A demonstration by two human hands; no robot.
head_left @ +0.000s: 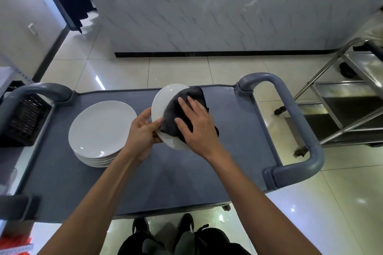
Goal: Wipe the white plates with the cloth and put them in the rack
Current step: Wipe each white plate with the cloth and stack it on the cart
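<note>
**Plate under the cloth**

A glossy white plate [165, 99] was held tilted above the grey cart [186, 182]. The left hand [143, 132] pinched its rim, fingers curled. The right hand [196, 128], fingers spread straight, pressed a dark cloth [176, 114] onto it. A stack of plates [101, 128] lay beside it.

**Surfaces and materials**

The white plate [163, 101] and the stack of plates [101, 128] look like glossy, smooth ceramic with small highlights. The dark cloth [182, 107] is matt and nubbly. The grey cart [186, 172] top looks like matt plastic. The side trolley [339, 97] is brushed, shiny metal. The floor tiles [342, 213] gleam.
</note>
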